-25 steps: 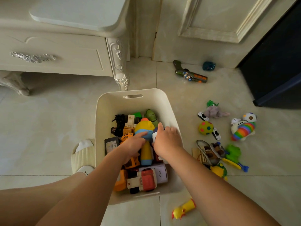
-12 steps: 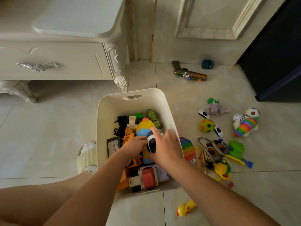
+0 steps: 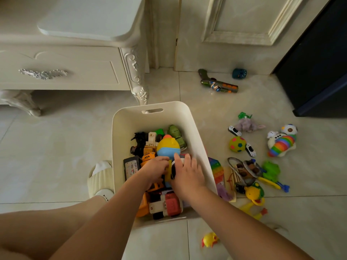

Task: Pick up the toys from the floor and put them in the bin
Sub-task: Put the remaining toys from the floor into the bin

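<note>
The cream bin (image 3: pixel 150 106) stands on the tiled floor in front of me, full of toy cars and a yellow-and-blue egg toy (image 3: pixel 168 147). Both hands are inside it. My right hand (image 3: pixel 188 175) lies over a white-and-black toy (image 3: pixel 174 168), fingers spread on top. My left hand (image 3: pixel 155 170) curls against that toy's yellow left side. To the right of the bin lie loose toys: a rainbow pop mat (image 3: pixel 216 167), a spotted ball (image 3: pixel 237 144), a rainbow plush (image 3: pixel 281 145), a green frog (image 3: pixel 271 170) and a yellow duck (image 3: pixel 209 240).
A toy gun (image 3: pixel 218 84) and a teal car (image 3: pixel 239 73) lie by the door at the back. A white dresser (image 3: pixel 75 72) stands at the back left, a dark cabinet (image 3: pixel 319 72) at the right. My slippered foot (image 3: pixel 100 177) rests against the bin's left wall.
My hands have brought the white-and-black toy lower among the toys in the bin. My right hand now lies flatter on top of it.
</note>
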`<state>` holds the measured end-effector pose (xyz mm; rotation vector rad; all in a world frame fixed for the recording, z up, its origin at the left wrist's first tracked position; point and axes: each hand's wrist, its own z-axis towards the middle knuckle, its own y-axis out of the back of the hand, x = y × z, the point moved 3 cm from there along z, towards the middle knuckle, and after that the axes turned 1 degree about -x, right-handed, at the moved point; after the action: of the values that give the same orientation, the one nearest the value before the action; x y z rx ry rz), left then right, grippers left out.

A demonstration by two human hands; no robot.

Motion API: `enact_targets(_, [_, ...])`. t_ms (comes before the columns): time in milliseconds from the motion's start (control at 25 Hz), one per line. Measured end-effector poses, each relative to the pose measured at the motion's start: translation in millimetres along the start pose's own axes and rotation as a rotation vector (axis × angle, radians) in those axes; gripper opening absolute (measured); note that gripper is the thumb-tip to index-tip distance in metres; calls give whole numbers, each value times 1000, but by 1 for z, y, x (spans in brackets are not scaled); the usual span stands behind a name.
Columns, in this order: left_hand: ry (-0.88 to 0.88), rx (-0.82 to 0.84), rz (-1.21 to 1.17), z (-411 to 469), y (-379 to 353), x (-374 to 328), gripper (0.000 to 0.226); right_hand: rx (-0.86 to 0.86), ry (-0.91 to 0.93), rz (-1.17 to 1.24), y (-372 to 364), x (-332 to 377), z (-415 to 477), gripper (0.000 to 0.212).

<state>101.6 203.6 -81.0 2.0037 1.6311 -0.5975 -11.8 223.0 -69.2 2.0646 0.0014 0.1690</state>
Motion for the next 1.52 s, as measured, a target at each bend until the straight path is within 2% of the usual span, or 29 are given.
enact_targets(80, [-15,4,57,-4,-4,-6,38,114,20,81,7,2,-3,78])
enact_targets(120, [-24,-50,60,-3,-3,-9,37,126,23,149,18,2,-3,73])
enact_targets(240, [-147,-199,-77,-1,1,-32,32,31,71,566,71,-10,-1,46])
enact_targets(320, [-242,-325,-79,-5,1,-52,28,-114,56,850,106,-40,-5,34])
enact_targets(440, [-452,-349,-131,-25,-25,-88,26,-290,-104,1151,124,-110,-7,24])
enact_targets(520, [-592,-281,-143,-40,-56,-112,28,-348,-277,1376,115,-160,-9,23])
enact_targets(600, [-699,-179,-55,-50,-94,-128,31,-404,-453,1494,97,-210,-14,23])
enact_targets(720, [-739,-7,148,-47,-153,-139,35,-358,-647,1517,52,-266,-15,24])
enact_targets(800, [-632,90,350,-22,-192,-131,30,-312,-723,1521,21,-291,-10,29])
enact_targets(880, [-461,135,542,14,-220,-111,28,-381,-814,1373,0,-312,-5,38])
enact_targets(1000, [-285,82,657,59,-247,-91,41,-549,-908,1162,-6,-344,0,39])
enact_targets(1080, [-244,5,701,83,-256,-92,51,-605,-896,1152,-6,-367,18,37])
enact_targets(1160, [-242,-29,751,103,-266,-97,61,-642,-857,1160,-1,-386,42,49])
enact_targets(1280, [-274,-69,731,130,-279,-108,69,-610,-875,1129,3,-410,84,83])
enact_targets(1360, [-281,-70,772,147,-287,-112,76,-554,-950,1149,0,-424,107,100])
enact_targets(1520, [-326,-96,972,179,-296,-112,78,-483,-1102,1233,-3,-445,138,106])
